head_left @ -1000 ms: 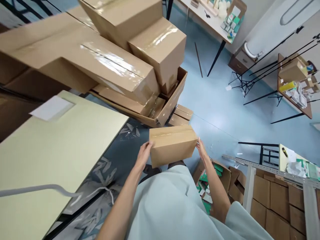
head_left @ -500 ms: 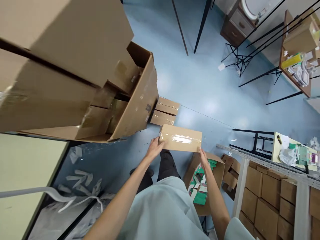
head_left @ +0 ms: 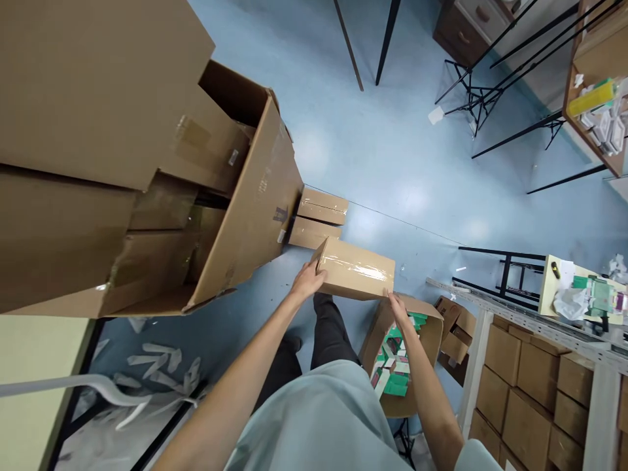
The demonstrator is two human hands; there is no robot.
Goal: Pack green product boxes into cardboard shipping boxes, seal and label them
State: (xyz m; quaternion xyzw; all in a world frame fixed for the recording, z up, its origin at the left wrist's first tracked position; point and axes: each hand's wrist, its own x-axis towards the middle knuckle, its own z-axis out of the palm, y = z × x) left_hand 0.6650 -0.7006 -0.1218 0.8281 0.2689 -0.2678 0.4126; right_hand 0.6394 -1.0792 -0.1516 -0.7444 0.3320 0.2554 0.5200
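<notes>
Crosswise, the taped box (head_left: 357, 269) lies level, left hand (head_left: 308, 281) and right hand (head_left: 396, 306) gripping its ends.

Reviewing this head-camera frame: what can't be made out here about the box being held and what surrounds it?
- Taped box: contents hidden, it is sealed; underside faces away.
- Right hand: fingers hidden behind the box's edge.
- Left hand: fingers partly hidden behind the box's end.
- Open carton of green packs: print too small to read.
- Large carton: cut off by the frame's left edge.

Head camera looks steeply down at floor (head_left: 392, 163).
</notes>
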